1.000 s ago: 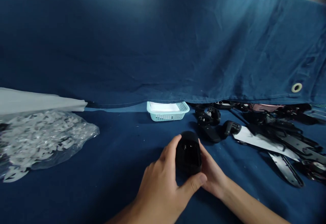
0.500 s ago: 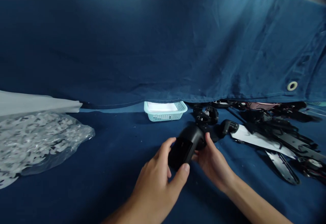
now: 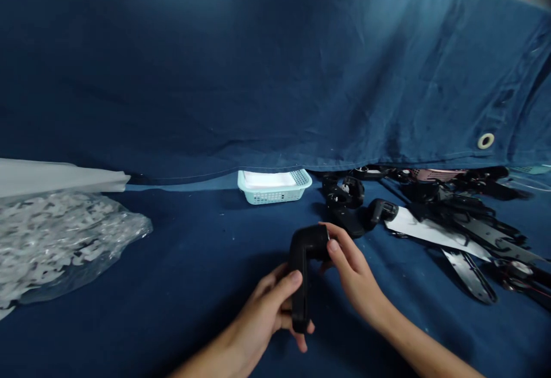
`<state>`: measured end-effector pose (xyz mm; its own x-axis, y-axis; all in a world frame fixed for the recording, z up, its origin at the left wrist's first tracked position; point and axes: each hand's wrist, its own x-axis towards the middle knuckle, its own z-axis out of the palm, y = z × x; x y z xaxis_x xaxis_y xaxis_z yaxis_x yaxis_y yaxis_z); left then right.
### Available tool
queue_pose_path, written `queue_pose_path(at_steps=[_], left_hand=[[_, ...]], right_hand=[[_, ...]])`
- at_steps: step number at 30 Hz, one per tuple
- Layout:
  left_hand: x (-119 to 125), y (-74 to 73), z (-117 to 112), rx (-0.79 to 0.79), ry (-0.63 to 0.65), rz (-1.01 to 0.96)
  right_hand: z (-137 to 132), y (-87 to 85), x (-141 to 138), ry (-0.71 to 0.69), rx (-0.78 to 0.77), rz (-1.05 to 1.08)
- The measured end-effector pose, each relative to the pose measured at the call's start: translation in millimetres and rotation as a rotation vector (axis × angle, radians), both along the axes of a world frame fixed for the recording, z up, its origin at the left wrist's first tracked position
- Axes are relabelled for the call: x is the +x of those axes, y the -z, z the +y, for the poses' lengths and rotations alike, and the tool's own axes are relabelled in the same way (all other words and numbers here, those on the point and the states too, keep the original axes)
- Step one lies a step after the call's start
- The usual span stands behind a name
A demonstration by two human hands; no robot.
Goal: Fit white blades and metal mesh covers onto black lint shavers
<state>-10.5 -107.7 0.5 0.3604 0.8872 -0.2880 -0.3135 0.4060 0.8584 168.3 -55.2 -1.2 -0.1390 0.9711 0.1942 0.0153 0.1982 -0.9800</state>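
Centrally in the head view, note a black elbow-shaped plastic housing point(image 3: 299, 254), held up over the blue cloth point(image 3: 172, 275) with its long leg pointing down toward the wearer and its short leg turned right. Gripped along the long leg by the left hand point(image 3: 264, 312), with thumb laid against the near side and fingers half-curled behind, tips showing past the lower end. Pinched at the end of the short leg by the right hand point(image 3: 353, 272), with thumb and forefinger drawn close together.

Probably light and stiff, judging by the moulded look; perhaps smooth enough to twist if pinched at one end only. Best taken around the long leg and steadied near the bend, with modest pressure to avoid scuffing the dark surface. Cannot tell the inside from this angle.

Off to the right, see a heap of black parts point(image 3: 456, 209); farther off, a light-blue basket point(image 3: 275, 197).
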Motion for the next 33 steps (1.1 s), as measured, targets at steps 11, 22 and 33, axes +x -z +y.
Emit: queue_pose_path(at_steps=[11,22,33], left_hand=[[-3.5,-3.7,-3.5,-0.355,0.321,-0.236],[6.2,12.5,-15.7,-0.408,0.378,-0.36],[-0.4,-7.1,-5.8,-0.48,0.4,-0.358]], right_hand=[[-4.8,-7.4,5.5,-0.173,0.218,-0.055],[-12.1,-21.9,16.1,-0.619,-0.096,0.142],[-1.2,-19.4,8.2,-0.369,0.298,-0.014]])
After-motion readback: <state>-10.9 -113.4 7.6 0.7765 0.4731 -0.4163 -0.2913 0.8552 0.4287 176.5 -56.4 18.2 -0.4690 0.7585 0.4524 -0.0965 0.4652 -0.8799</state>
